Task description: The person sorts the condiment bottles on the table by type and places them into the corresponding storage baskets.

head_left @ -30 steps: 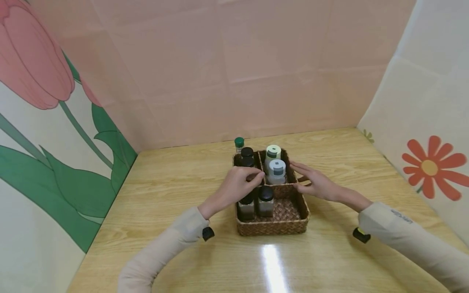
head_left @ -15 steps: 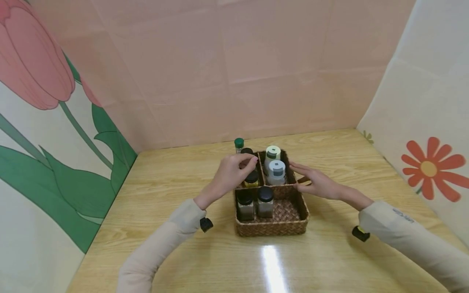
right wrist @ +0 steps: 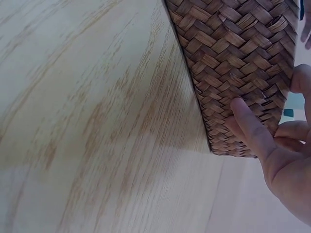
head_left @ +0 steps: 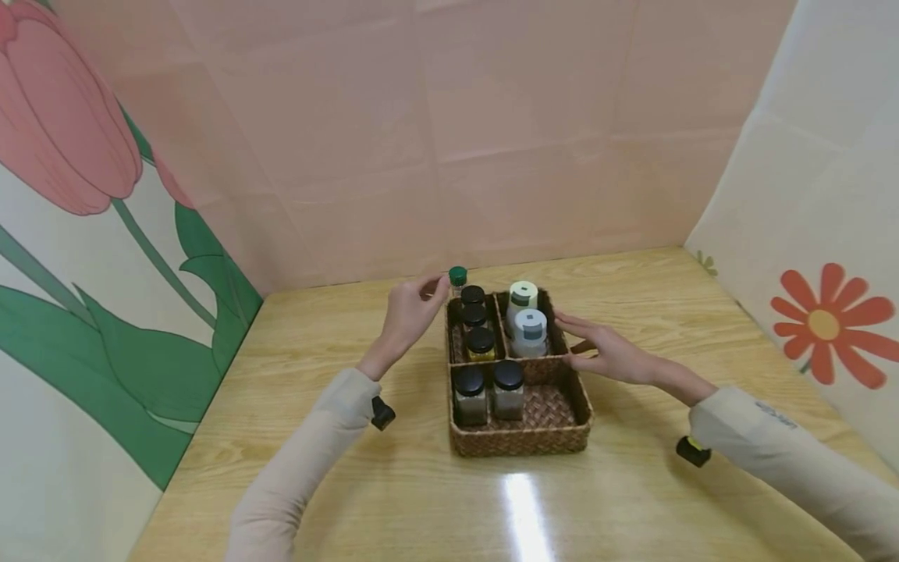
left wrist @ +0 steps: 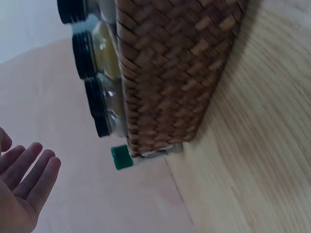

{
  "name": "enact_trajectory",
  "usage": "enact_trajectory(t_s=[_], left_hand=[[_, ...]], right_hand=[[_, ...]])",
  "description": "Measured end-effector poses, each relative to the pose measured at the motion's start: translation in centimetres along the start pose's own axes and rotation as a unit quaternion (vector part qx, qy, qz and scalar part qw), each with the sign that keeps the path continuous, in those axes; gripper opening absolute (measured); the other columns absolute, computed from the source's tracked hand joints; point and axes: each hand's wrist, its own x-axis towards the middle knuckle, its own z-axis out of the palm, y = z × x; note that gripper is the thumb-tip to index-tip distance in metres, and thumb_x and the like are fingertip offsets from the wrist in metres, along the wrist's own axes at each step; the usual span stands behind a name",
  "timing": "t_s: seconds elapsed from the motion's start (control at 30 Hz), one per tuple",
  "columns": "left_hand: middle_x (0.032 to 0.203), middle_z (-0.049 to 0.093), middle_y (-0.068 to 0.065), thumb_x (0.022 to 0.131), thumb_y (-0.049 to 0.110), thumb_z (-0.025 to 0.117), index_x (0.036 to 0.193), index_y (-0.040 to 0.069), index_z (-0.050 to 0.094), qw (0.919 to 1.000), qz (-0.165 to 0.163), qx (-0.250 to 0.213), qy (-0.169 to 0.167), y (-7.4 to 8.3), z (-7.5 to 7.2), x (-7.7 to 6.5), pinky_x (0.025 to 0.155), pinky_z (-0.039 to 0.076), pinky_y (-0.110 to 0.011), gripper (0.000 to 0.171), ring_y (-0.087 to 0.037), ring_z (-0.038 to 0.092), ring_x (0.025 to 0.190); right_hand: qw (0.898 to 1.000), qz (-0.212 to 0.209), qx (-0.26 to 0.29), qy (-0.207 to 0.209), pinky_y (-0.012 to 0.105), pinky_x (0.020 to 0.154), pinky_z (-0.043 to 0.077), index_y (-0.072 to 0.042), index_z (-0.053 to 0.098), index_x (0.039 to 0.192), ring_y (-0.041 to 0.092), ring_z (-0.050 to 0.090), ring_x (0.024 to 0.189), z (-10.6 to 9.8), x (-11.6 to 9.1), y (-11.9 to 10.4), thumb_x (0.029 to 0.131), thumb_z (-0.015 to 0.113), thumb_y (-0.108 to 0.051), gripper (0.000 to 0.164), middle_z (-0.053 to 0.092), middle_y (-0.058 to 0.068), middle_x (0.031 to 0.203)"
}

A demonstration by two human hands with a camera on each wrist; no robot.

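Observation:
In the head view a woven basket with three compartments stands on the table. My left hand hovers left of its back corner, thumb and index fingertips close to the green cap of a bottle standing behind the basket. The left wrist view shows the fingers loosely extended and apart from that bottle. Fingers of my right hand rest on the basket's right side; in the right wrist view fingertips touch the woven outer wall. Black-lidded jars stand in line in the back left compartment.
Two white-capped bottles fill the back right compartment. Two more black-lidded jars stand at the left of the front compartment. Behind the wooden table hangs a pink cloth, with flower-printed sheets at both sides.
My left hand has moved back and left, from over the jars in the basket to beside the green-capped bottle. The right hand has stayed on the basket's side.

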Motion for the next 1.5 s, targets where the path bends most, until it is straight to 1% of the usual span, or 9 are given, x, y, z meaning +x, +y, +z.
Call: enact_trajectory(t_s=[0.17,0.3,0.43,0.6,0.77,0.93,1.07,1.27,1.5], left_hand=[[0.097,0.074,-0.009,0.102,0.019,0.058,0.114,0.000,0.073,0.9997,-0.020,-0.005,0.010,-1.3,-0.4,0.3,0.075,0.058,-0.031,0.027,-0.019,0.070,0.085],[0.099,0.074,-0.010,0.101,0.020,0.058,0.114,0.002,0.072,0.9994,-0.030,-0.004,0.016,-2.1,-0.4,0.6,0.074,0.058,-0.033,0.026,-0.020,0.071,0.086],[0.101,0.074,-0.009,0.101,0.022,0.059,0.115,0.004,0.072,0.9991,-0.037,0.008,0.019,-2.9,0.0,0.9,0.074,0.058,-0.033,0.026,-0.021,0.071,0.087],[0.104,0.073,-0.010,0.101,0.021,0.059,0.116,0.004,0.071,0.9980,-0.055,0.020,0.023,-3.6,0.6,1.5,0.076,0.058,-0.033,0.026,-0.020,0.071,0.090],[0.107,0.072,-0.014,0.099,0.018,0.061,0.118,0.002,0.070,0.9967,-0.068,0.035,0.027,-4.5,1.3,2.4,0.079,0.058,-0.035,0.026,-0.025,0.071,0.094],[0.112,0.071,-0.017,0.098,0.016,0.062,0.120,0.001,0.069,0.9955,-0.081,0.042,0.024,-5.4,2.0,2.9,0.081,0.057,-0.039,0.027,-0.031,0.069,0.100],[0.118,0.068,-0.020,0.098,0.019,0.064,0.123,0.001,0.067,0.9940,-0.101,0.038,0.018,-5.9,2.4,3.3,0.084,0.056,-0.040,0.031,-0.031,0.067,0.104],[0.127,0.063,-0.021,0.094,0.019,0.071,0.131,-0.002,0.062,0.9912,-0.132,0.010,0.004,-6.6,3.4,3.8,0.090,0.052,-0.043,0.043,-0.034,0.062,0.111],[0.138,0.055,-0.020,0.094,0.021,0.071,0.140,-0.003,0.052,0.9875,-0.153,0.008,-0.036,-7.3,4.7,3.8,0.097,0.048,-0.047,0.055,-0.037,0.054,0.122]], right_hand=[[1.000,0.004,0.002,0.002,0.045,0.083,0.056,0.017,0.034,0.145,0.050,0.042,0.129,0.0,-0.1,0.1,0.093,0.065,0.000,0.062,0.024,0.036,0.153],[1.000,-0.002,0.009,-0.001,0.045,0.082,0.056,0.018,0.033,0.145,0.050,0.046,0.126,0.1,-0.1,0.1,0.094,0.065,0.000,0.062,0.022,0.037,0.153],[1.000,-0.010,0.010,0.001,0.044,0.082,0.057,0.019,0.034,0.143,0.051,0.048,0.123,0.1,-0.1,0.1,0.094,0.065,0.000,0.062,0.021,0.039,0.152],[1.000,-0.008,0.009,0.001,0.045,0.082,0.056,0.019,0.034,0.144,0.052,0.046,0.124,0.1,-0.2,0.1,0.094,0.065,0.000,0.062,0.021,0.039,0.152],[1.000,-0.005,0.010,0.002,0.044,0.082,0.056,0.018,0.034,0.144,0.053,0.043,0.126,0.2,-0.2,0.1,0.094,0.065,-0.001,0.062,0.021,0.038,0.152],[1.000,-0.004,0.012,0.001,0.045,0.083,0.056,0.019,0.033,0.144,0.053,0.041,0.127,0.2,-0.2,0.2,0.095,0.065,-0.001,0.062,0.021,0.037,0.153],[1.000,-0.004,0.011,0.003,0.044,0.083,0.056,0.019,0.033,0.144,0.053,0.042,0.126,0.2,-0.2,0.3,0.095,0.065,-0.001,0.062,0.021,0.037,0.153],[1.000,-0.001,0.010,0.005,0.046,0.083,0.056,0.017,0.033,0.145,0.053,0.042,0.127,0.2,-0.2,0.3,0.095,0.065,-0.002,0.062,0.021,0.037,0.153],[1.000,0.000,0.016,0.006,0.049,0.082,0.055,0.018,0.032,0.145,0.053,0.041,0.128,0.4,-0.3,0.1,0.095,0.064,0.000,0.062,0.021,0.038,0.153]])
